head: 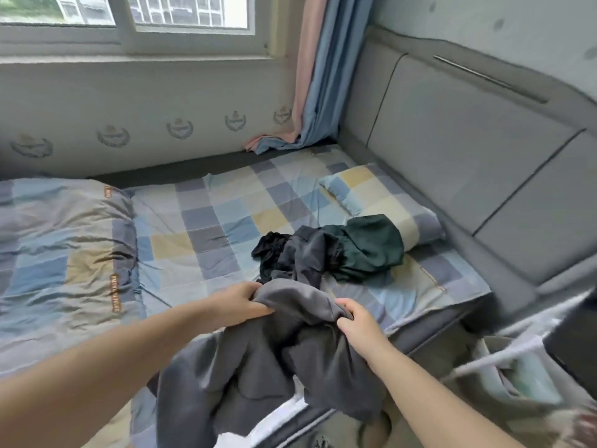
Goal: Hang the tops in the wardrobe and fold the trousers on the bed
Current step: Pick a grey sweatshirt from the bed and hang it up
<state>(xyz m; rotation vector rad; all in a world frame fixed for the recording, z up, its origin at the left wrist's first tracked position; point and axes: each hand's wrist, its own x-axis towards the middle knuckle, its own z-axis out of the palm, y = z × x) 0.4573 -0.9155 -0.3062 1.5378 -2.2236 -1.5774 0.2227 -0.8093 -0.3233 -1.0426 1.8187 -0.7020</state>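
Head view: the bed point(200, 221) fills the frame, its checked sheet bare in the middle, likely kept free for folding. A folded quilt point(64, 240) lies at 9 o'clock, a pillow point(381, 195) at 2 o'clock. The pile point(329, 250) of dark clothes sits at centre, touching the pillow, waiting its turn. At 6 o'clock a grey garment point(274, 357) hangs over the bed edge; whether top or trousers I cannot tell. The left hand point(239, 302) and right hand point(358, 321) each grip its upper edge with curled fingers, seemingly to spread it out.
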